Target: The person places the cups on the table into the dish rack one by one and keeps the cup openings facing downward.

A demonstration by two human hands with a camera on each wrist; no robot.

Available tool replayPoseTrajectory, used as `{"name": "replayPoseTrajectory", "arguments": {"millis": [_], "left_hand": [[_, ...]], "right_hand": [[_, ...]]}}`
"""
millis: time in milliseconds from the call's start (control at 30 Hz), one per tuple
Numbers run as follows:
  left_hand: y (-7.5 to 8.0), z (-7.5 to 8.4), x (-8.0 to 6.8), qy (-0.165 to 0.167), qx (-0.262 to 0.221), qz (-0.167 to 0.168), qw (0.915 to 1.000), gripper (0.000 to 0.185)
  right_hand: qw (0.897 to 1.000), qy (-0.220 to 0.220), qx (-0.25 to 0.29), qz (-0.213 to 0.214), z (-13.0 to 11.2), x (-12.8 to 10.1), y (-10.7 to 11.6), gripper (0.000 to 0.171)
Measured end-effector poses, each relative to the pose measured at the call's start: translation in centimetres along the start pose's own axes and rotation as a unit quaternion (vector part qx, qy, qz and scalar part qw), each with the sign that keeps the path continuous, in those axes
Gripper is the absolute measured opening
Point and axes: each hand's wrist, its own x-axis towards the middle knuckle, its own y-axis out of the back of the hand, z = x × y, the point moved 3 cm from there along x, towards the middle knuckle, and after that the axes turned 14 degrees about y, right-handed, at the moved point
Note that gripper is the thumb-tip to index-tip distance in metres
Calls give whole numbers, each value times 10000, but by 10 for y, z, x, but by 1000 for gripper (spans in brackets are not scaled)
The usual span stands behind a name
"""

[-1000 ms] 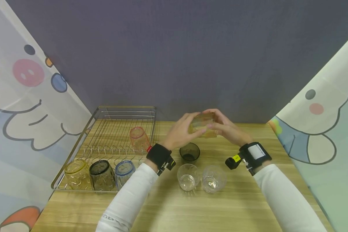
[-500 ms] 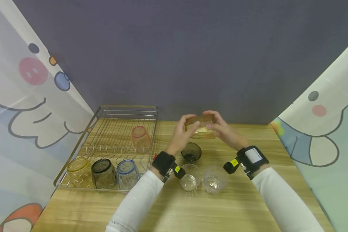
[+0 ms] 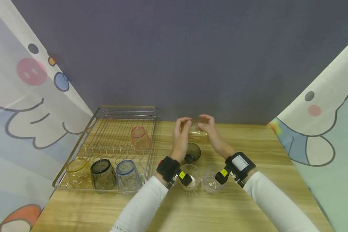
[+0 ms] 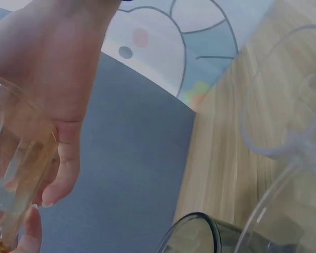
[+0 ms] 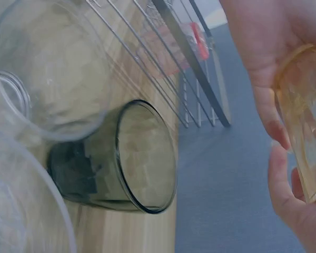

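Note:
Between both hands is an amber glass tumbler (image 3: 198, 138), above the far part of the wooden table. My left hand (image 3: 181, 137) grips one side of it, fingers curled behind. On its other side my right hand (image 3: 213, 133) holds it with thumb and fingers. The wrist views show the faceted amber tumbler (image 5: 304, 118) near the palms, partly out of frame. Just nearer than the hands stands a smoky dark glass (image 3: 194, 153), upright and partly behind the left wrist. Two clear glasses, one left (image 3: 194, 170) and one right (image 3: 210, 186), stand below it, partly covered by the wrist cameras.
At left lies a wire dish rack (image 3: 127, 106). Upside down along its front are a yellow glass (image 3: 78, 175), a black glass (image 3: 103, 177) and a blue glass (image 3: 128, 178); a pink glass (image 3: 140, 138) sits farther back. A grey wall panel (image 3: 174, 64) rises behind the table.
Both hands have lowered slightly and shifted left with the amber tumbler, turning it between them. The left hand stands more upright than before. The other glasses stay in place.

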Motion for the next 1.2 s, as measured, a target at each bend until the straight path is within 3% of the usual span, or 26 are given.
{"name": "replayPoseTrajectory", "arguments": {"millis": [167, 533, 700, 867, 1200], "left_hand": [[1, 2, 2, 19, 135, 33, 9999, 29], [17, 8, 12, 17, 173, 0, 9998, 32], [30, 13, 17, -36, 115, 170, 9998, 29], [47, 17, 19, -302, 301, 342, 9985, 27], [76, 27, 24, -153, 422, 243, 9987, 29]], "right_hand": [[9996, -141, -141, 192, 2, 1, -2, 59], [9996, -266, -30, 37, -1, 8, -5, 60], [9999, -66, 89, 39, -5, 11, -3, 61], [9997, 42, 184, 147, -6, 12, 4, 60], [9980, 121, 295, 539, -6, 11, 28, 60]]}}
